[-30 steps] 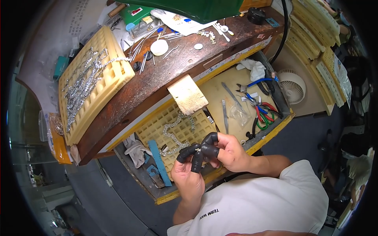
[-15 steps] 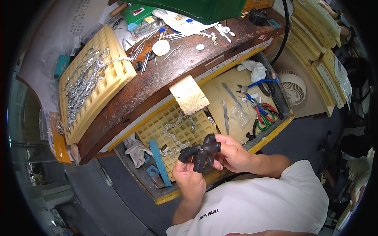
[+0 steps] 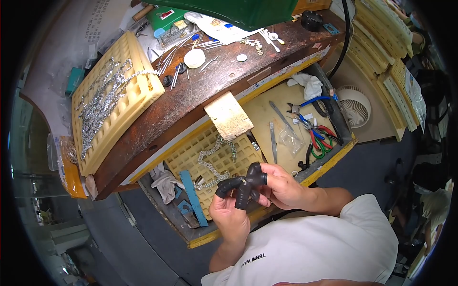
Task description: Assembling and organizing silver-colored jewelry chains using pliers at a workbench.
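Note:
Over the front of the open drawer, my left hand and my right hand meet with fingertips pressed together. Black finger cots cover several fingers on both. Between the fingertips shows a tiny shiny speck, too small to name; both hands are closed around it. Just beyond them a silvery jewellery chain winds over a yellow gridded tray in the drawer. A wooden bench block juts out from the bench edge above this tray.
Pliers with coloured handles, files and a small plastic bag lie in the drawer's right part; a blue strip leans at its left. On the bench are a tray of silvery chains, tools and a white round pot. A fan stands right.

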{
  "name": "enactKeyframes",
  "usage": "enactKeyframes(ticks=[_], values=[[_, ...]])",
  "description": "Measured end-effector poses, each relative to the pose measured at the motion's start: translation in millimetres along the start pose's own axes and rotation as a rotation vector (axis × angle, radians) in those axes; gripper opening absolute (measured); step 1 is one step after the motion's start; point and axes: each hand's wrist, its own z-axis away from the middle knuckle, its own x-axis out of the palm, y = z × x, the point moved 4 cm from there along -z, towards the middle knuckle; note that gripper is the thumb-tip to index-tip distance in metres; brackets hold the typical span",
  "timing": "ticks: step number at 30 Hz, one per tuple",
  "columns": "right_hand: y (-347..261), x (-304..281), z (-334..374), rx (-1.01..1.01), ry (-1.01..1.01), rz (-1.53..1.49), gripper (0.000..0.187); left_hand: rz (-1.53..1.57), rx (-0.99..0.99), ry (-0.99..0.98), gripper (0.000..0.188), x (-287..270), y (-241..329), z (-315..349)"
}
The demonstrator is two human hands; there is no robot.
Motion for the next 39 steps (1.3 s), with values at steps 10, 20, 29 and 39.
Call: enactKeyframes(ticks=[10,20,29,39], values=[[1,-1,0,-0.009,-0.004,0.015,0.019,-0.171,0.127,0.057,0.021,0,1,6],[-7,0,11,-0.25,0.068,0.33,0.018,-0.741,0.645,0.105,0.022,9,12,8],[-10,-5,14,-0.474,0.102,0.496,0.018,-1.085,0.956,-0.147,0.032,20,26,9],[-13,-6,16,-0.359,0.124,0.462,0.015,-1.017,0.899,-0.07,0.031,20,28,15]])
